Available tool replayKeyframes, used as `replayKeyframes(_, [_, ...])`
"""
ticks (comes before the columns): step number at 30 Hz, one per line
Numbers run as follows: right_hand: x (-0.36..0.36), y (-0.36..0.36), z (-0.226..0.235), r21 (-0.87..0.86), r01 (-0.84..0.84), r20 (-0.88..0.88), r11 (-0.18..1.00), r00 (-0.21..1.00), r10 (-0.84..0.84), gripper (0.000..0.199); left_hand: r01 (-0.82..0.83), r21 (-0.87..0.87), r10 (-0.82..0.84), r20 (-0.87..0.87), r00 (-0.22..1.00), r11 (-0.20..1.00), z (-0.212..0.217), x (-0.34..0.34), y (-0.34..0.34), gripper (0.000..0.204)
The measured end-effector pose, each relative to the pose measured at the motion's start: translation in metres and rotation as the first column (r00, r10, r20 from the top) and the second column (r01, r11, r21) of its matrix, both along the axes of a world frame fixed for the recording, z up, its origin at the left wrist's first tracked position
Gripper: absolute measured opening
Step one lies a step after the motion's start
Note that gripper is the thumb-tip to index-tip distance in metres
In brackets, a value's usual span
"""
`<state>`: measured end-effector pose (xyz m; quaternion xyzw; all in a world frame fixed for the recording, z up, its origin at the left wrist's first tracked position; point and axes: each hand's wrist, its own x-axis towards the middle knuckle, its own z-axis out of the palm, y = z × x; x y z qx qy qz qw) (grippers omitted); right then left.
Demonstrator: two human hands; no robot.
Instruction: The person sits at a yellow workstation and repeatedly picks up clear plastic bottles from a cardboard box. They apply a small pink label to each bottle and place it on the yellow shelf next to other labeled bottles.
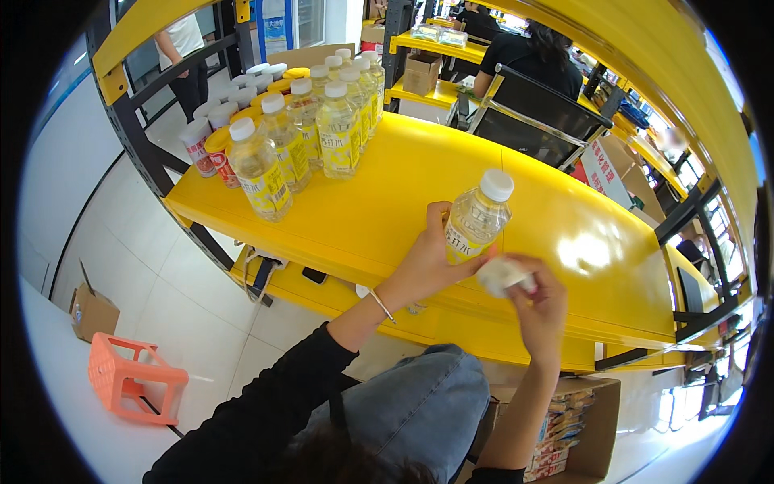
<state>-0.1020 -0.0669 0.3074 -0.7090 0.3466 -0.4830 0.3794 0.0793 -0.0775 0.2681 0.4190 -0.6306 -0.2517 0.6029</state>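
Observation:
My left hand (435, 256) is wrapped round the lower part of a clear plastic bottle (476, 216) with a white cap and a yellow-and-white label. The bottle leans slightly over the yellow shelf (387, 189). Close to its base, my right hand (538, 300) grips a crumpled white cloth (501, 276), blurred by motion. Whether the cloth touches the bottle I cannot tell. At the shelf's left end stand several matching bottles (260, 179) in rows. Beside them are jars with yellow lids (218, 143) and white-lidded jars (196, 139).
Below is a lower yellow shelf with a dark phone (314, 276). A pink stool (133, 375) and a small cardboard box (93, 311) are on the floor at left. An open carton of packets (572, 427) sits at lower right. A person in black (528, 64) sits beyond the shelf.

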Motion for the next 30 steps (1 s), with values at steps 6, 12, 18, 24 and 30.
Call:
replayKeyframes(6, [0.034,-0.005,0.045,-0.153,0.160,0.294,0.975,0.950,-0.110,0.028,0.017,-0.030,-0.015,0.070,0.997,0.999,-0.003,0.011,-0.001,0.067])
replayKeyframes(12, [0.042,-0.008,0.008,-0.215,0.215,0.076,0.953,0.976,-0.203,0.033,0.169,0.063,-0.163,-0.087,0.983,0.984,0.000,0.009,0.001,0.074])
replayKeyframes(18, [0.035,0.012,-0.039,-0.154,0.205,-0.323,0.966,0.914,-0.246,0.037,0.217,0.092,-0.197,-0.191,0.962,0.972,0.013,0.008,0.011,0.077])
replayKeyframes(24, [0.026,0.013,-0.022,-0.357,0.047,-0.528,0.933,0.814,-0.242,0.040,0.046,0.070,-0.038,-0.113,0.993,0.996,0.005,0.008,0.004,0.074])
replayKeyframes(30, [0.016,0.024,0.050,-0.232,0.184,-0.633,0.955,0.716,-0.293,0.040,-0.104,-0.066,0.112,0.135,0.984,0.992,0.003,0.011,0.004,0.072])
